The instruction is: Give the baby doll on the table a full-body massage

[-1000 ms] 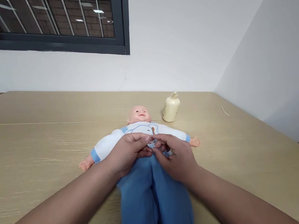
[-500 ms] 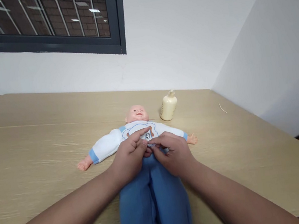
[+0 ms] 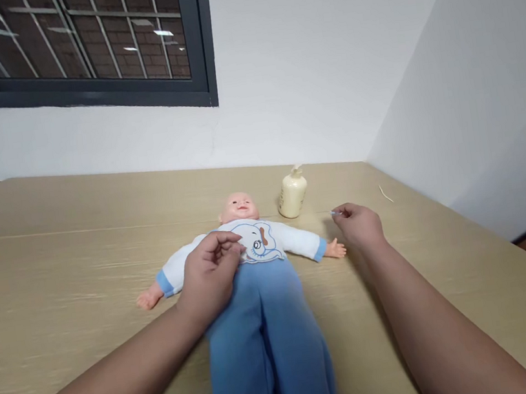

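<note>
Now dressing check: doll (image 3: 246,251) supine on tabletop (image 3: 57,265); left hand (image 3: 210,273), fingers curled, rests on its shirt hem; right hand (image 3: 359,226) beside the doll's arm, fingers pinched on a tiny item; next likely smoothing the shirt.

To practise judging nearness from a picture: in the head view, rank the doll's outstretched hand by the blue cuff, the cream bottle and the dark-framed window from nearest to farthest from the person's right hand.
1. Doll's hand, just left of the right hand.
2. Cream bottle, behind it, beside the doll's head.
3. Window, far up on the left wall.
</note>
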A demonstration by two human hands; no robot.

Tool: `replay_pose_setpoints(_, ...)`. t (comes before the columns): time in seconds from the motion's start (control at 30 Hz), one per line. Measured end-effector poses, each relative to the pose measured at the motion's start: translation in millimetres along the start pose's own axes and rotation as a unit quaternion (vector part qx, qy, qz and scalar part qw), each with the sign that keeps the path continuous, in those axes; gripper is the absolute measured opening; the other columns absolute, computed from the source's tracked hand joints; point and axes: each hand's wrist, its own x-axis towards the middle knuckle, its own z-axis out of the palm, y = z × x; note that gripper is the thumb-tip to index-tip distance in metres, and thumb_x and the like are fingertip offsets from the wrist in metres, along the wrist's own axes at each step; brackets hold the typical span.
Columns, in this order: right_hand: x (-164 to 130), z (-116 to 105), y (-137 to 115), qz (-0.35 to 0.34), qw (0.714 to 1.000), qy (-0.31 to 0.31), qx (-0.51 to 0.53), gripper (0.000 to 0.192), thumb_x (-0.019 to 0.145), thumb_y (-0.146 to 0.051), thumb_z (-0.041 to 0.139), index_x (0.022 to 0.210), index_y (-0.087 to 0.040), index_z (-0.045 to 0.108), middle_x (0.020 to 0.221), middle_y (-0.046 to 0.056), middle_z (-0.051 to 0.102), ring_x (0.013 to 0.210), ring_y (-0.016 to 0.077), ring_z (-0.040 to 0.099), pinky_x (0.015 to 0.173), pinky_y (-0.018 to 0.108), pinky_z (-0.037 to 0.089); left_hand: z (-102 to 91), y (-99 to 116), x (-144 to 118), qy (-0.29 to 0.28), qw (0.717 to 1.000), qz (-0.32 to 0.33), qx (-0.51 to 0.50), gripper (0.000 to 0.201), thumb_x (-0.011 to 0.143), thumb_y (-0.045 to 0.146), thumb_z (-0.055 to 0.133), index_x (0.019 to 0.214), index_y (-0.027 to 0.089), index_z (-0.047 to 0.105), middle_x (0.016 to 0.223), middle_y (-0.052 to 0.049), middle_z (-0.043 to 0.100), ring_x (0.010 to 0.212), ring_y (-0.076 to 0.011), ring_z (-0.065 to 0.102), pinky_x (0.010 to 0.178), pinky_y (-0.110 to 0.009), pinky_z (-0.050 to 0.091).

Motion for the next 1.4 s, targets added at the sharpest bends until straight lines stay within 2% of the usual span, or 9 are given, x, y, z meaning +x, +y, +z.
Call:
replay_pose_setpoints(0.2, -1, 3, 8, 0.01, 1.0, 0.0, -0.024, 0.053, 0.066, -0.019, 0.062, 0.117, -0.018, 0.073, 0.096, 0.012, 0.075, 0.077, 0.0248, 0.064, 0.066, 0.034, 0.043, -27.3, -17, 31, 0.061, 0.975, 0.033, 0.21, 0.026, 0.085, 0.035, 0.062, 0.105, 0.021, 0.071, 0.09, -0.005, 0.076, 0.078, -0.0202, 0.068, 0.076, -0.032, 0.053)
replay_pose_setpoints(0.47, -8, -14, -4, 0.005, 0.998, 0.057, 0.031, 0.047, 0.087, -0.029, 0.044, 0.126, -0.013, 0.065, 0.109, 0.016, 0.073, 0.09, 0.0268, 0.065, 0.079, 0.039, 0.047, -44.5, -33, 50, 0.044, 0.956, 0.039, 0.288, 0.035, 0.086, 0.043, 0.058, 0.109, 0.021, 0.074, 0.109, -0.006, 0.077, 0.096, -0.024, 0.071, 0.091, -0.032, 0.052)
replay_pose_setpoints(0.53, -13, -12, -10, -0.02, 0.998, 0.027, 0.056, 0.046, 0.09, -0.035, 0.043, 0.125, -0.013, 0.065, 0.109, 0.015, 0.073, 0.094, 0.0261, 0.065, 0.082, 0.038, 0.048, -44.0, -32, 50, 0.014, 0.947, 0.048, 0.317, 0.039, 0.088, 0.045, 0.057, 0.115, 0.023, 0.074, 0.114, -0.006, 0.077, 0.102, -0.0253, 0.07, 0.095, -0.034, 0.05)
replay_pose_setpoints(0.7, -33, 7, -39, -0.139, 0.971, -0.16, 0.107, 0.037, 0.083, -0.047, 0.064, 0.109, -0.022, 0.074, 0.096, 0.004, 0.077, 0.085, 0.0199, 0.069, 0.076, 0.03, 0.051, -42.0, -22, 48, -0.065, 0.926, 0.054, 0.367, 0.05, 0.093, 0.055, 0.048, 0.128, 0.026, 0.069, 0.129, -0.006, 0.071, 0.119, -0.0286, 0.064, 0.102, -0.036, 0.045)
replay_pose_setpoints(0.8, -45, 13, -51, -0.176, 0.951, -0.233, 0.107, 0.035, 0.083, -0.052, 0.067, 0.102, -0.023, 0.075, 0.096, 0.003, 0.077, 0.083, 0.0204, 0.069, 0.071, 0.03, 0.049, -42.7, -16, 46, -0.088, 0.928, 0.043, 0.359, 0.052, 0.094, 0.059, 0.044, 0.124, 0.026, 0.071, 0.129, -0.006, 0.071, 0.119, -0.0295, 0.064, 0.095, -0.035, 0.046)
replay_pose_setpoints(0.93, -52, 7, -53, -0.17, 0.938, -0.284, 0.101, 0.035, 0.085, -0.054, 0.064, 0.093, -0.022, 0.075, 0.088, 0.003, 0.076, 0.079, 0.0208, 0.067, 0.066, 0.03, 0.047, -45.0, -7, 43, -0.11, 0.936, 0.019, 0.334, 0.051, 0.094, 0.062, 0.041, 0.098, 0.025, 0.076, 0.1, -0.006, 0.078, 0.094, -0.027, 0.069, 0.078, -0.032, 0.047)
replay_pose_setpoints(1.1, -51, 3, -60, -0.172, 0.945, -0.248, 0.127, 0.032, 0.087, -0.051, 0.062, 0.091, -0.021, 0.074, 0.086, 0.004, 0.075, 0.079, 0.0213, 0.066, 0.067, 0.031, 0.046, -45.2, -1, 46, -0.064, 0.963, -0.009, 0.263, 0.047, 0.088, 0.062, 0.049, 0.072, 0.023, 0.07, 0.074, -0.004, 0.073, 0.075, -0.024, 0.063, 0.067, -0.03, 0.043)
replay_pose_setpoints(1.23, -43, 19, -85, -0.134, 0.943, -0.201, 0.228, 0.033, 0.082, -0.052, 0.068, 0.099, -0.023, 0.073, 0.095, 0.004, 0.075, 0.092, 0.0231, 0.067, 0.083, 0.036, 0.048, -35.9, 2, 67, 0.002, 0.988, -0.014, 0.154, 0.034, 0.081, 0.054, 0.06, 0.079, 0.022, 0.07, 0.086, -0.004, 0.074, 0.087, -0.0243, 0.063, 0.079, -0.031, 0.045)
replay_pose_setpoints(1.4, -19, 67, -125, -0.066, 0.934, -0.182, 0.301, 0.052, 0.083, -0.056, 0.064, 0.126, -0.025, 0.063, 0.121, 0.009, 0.07, 0.112, 0.0252, 0.064, 0.095, 0.04, 0.048, -9.7, -6, 108, 0.056, 0.996, -0.045, 0.05, 0.04, 0.085, 0.055, 0.054, 0.102, 0.021, 0.066, 0.111, -0.01, 0.071, 0.101, -0.0252, 0.064, 0.084, -0.034, 0.049)
